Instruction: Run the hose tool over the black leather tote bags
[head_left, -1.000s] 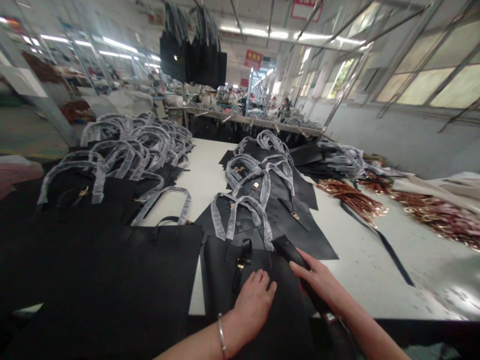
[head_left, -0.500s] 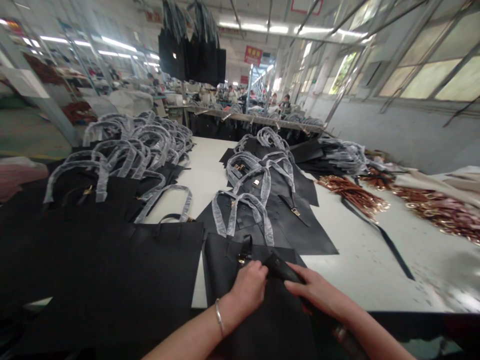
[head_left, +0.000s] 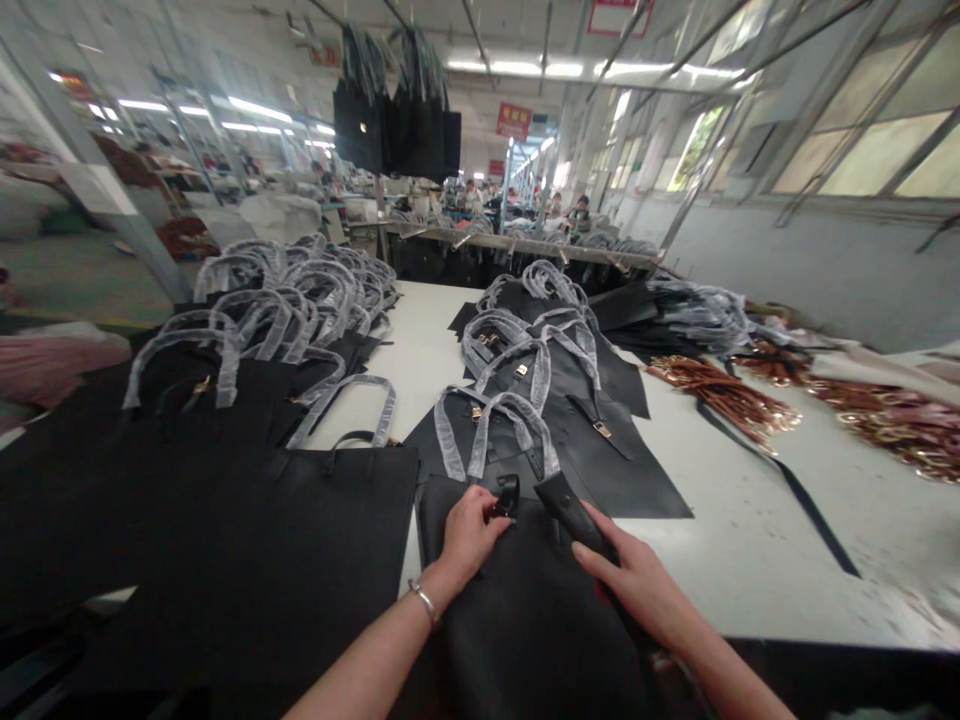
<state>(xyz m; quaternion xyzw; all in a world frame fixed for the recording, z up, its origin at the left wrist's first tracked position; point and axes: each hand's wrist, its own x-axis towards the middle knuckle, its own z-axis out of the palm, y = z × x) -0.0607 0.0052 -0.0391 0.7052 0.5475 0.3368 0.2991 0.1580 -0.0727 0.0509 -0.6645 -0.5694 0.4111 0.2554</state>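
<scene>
A black leather tote bag (head_left: 517, 620) lies flat at the near edge of the white table (head_left: 720, 560). My left hand (head_left: 469, 530), with a silver bangle on the wrist, pinches the bag's short black closure strap (head_left: 508, 495) near its top edge. My right hand (head_left: 637, 580) grips a long black handle-like tool (head_left: 574, 515) that points up and left across the bag toward the strap. Just beyond the bag lie more black bags with plastic-wrapped handles (head_left: 495, 435).
A large black bag (head_left: 247, 560) lies to the left, with a heap of wrapped-handle bags (head_left: 300, 290) behind it. Brown straps with gold hardware (head_left: 720, 395) and a loose black strap (head_left: 795, 490) lie to the right. Black bags (head_left: 397, 125) hang overhead. People work at far tables.
My left hand slid up the bag from its middle to the closure strap and took hold of it. My right hand stayed on the tool; the view shifted slightly.
</scene>
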